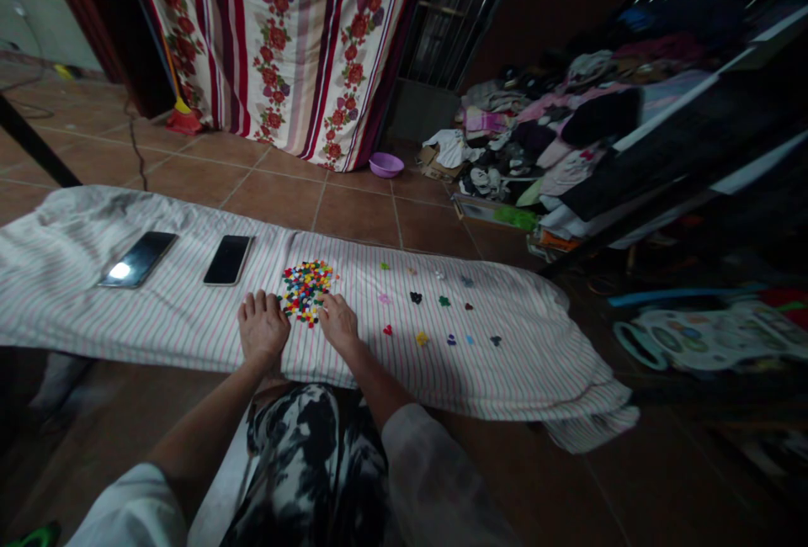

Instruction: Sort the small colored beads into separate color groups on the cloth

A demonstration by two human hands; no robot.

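A mixed pile of tiny coloured pieces (307, 290), perhaps beads or buttons, lies on a striped cloth (353, 370). My left hand (263, 328) rests at the pile's left edge, fingers spread on the cloth. At the right edge, the fingertips of my right hand (339, 320) are drawn together against the pieces; what they pinch is too small to name. To the right are small single-colour groups, among them a black group (416, 298), a dark green group (445, 301), a yellow group (422, 338) and a red group (387, 330).
Two phones, a larger phone (140, 259) and a smaller phone (228, 260), lie left of the pile. Beyond the cloth-covered surface, a purple basin (386, 164) stands on the tiled floor before a flowered curtain (278, 50). Heaped clothes (536, 126) fill the back right.
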